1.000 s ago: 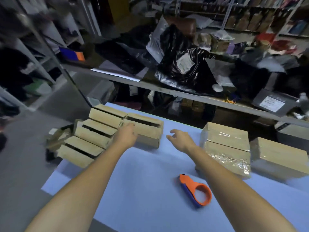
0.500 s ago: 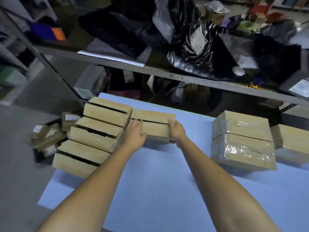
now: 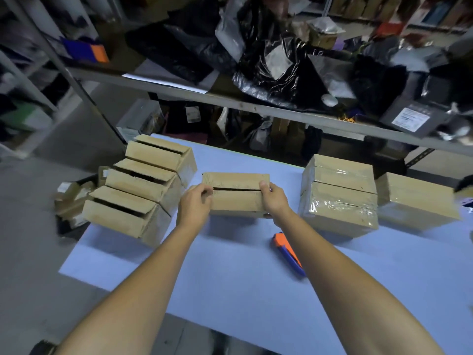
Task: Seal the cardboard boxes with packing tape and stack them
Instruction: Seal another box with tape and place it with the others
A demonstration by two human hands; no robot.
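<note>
Cardboard box (image 3: 236, 198) gripped at both ends, top seam untaped.
Head view: left hand (image 3: 194, 208) and right hand (image 3: 275, 201) curl fingers round its ends, thumbs on top; box mid blue table (image 3: 230, 278), between three open boxes (image 3: 143, 190) and taped stack (image 3: 337, 196); tape dispenser (image 3: 289, 249) beside right forearm.

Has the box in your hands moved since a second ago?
Yes. The held box has left the row of open boxes, pulled right and nearer; a gap separates them.

Your left hand (image 3: 194, 204) and right hand (image 3: 275, 201) grip opposite ends of an unsealed box (image 3: 236, 194), mid tabletop (image 3: 230, 290). Three open boxes (image 3: 138, 185) crowd the left edge. Taped stack (image 3: 337, 201) toward the right. Tape dispenser (image 3: 287, 248) lies beside your right forearm.
</note>
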